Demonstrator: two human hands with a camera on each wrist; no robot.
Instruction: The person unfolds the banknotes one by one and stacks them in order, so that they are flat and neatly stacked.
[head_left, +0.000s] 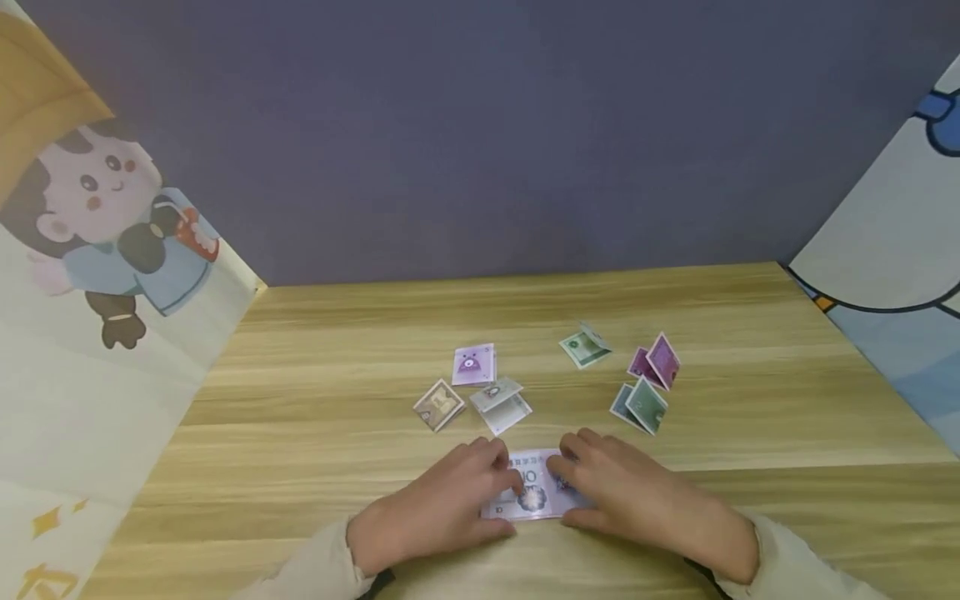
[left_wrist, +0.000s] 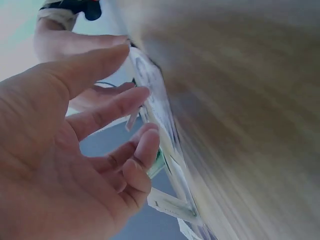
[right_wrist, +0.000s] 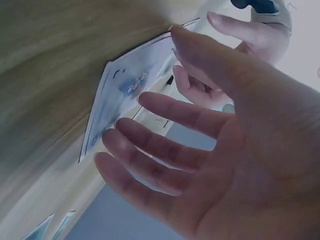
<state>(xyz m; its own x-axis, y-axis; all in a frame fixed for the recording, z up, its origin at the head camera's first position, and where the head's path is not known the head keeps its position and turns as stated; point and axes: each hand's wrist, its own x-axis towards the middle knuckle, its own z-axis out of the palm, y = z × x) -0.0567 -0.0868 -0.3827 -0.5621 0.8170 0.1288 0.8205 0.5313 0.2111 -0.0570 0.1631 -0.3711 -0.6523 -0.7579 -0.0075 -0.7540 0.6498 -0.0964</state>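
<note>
A pale purple banknote [head_left: 536,483], play money by its look, lies flat on the wooden table with a crease across its middle. My left hand [head_left: 446,500] is at the note's left end, its index fingertip on the printed face and its thumb by the near edge. Over the right end is my right hand [head_left: 630,492], fingertips on the paper and thumb at the near edge. In the left wrist view, thumb and fingers stand apart beside the note [left_wrist: 152,82]. Spread, gently bent fingers reach the note [right_wrist: 127,82] in the right wrist view.
Beyond my hands lie folded notes: a purple one [head_left: 474,364], a brown one [head_left: 439,406] and a grey one [head_left: 501,406] on the left. To the right are a green one [head_left: 585,348], a magenta one [head_left: 663,360] and a blue-green one [head_left: 647,406]. A dark panel [head_left: 480,142] rises behind the table.
</note>
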